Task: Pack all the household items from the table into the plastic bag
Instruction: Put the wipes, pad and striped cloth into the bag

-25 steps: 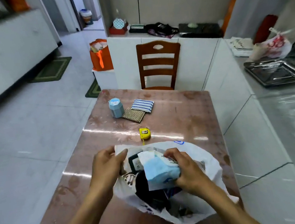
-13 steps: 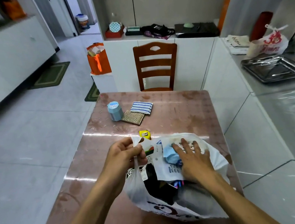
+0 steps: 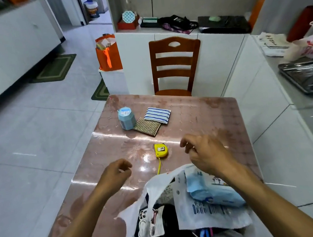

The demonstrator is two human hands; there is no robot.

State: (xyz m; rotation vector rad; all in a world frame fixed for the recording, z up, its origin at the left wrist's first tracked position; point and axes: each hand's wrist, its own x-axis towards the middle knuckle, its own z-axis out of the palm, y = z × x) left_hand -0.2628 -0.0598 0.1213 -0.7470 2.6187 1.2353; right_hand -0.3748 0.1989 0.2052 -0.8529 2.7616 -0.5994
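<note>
Change since half a second ago: both hands have left the plastic bag (image 3: 183, 210); the left one has let go of the rim it pinched, the right one has lifted off the blue pack.
Left hand (image 3: 113, 174): above the bare surface (image 3: 201, 125), left of the bag, fingers loosely curled, gripping nothing.
Right hand (image 3: 207, 154): above the far edge of the bag, fingers spread and bent, gripping nothing, just right of the tape measure.
Plastic bag: white, printed, at the near edge of the surface, mouth gaping toward the far left; lower part cut off by the frame.
Blue pack (image 3: 214, 194): soft packet lying in the bag mouth, long axis running from far left to near right, its far end under the right wrist.
Other bag contents: dark items and printed packaging, hard to make out.
Tape measure (image 3: 161, 150): yellow, flat on the surface between the hands, its yellow cord trailing toward the bag, the cord's end hidden by the rim.
Blue canister (image 3: 126, 118): upright, far left of the surface.
Woven pad (image 3: 147, 126): flat, touching the canister's right side.
Striped pouch (image 3: 157, 115): blue and white, just behind the pad, long axis left to right.
Chair (image 3: 175, 67): wooden, at the far side.
</note>
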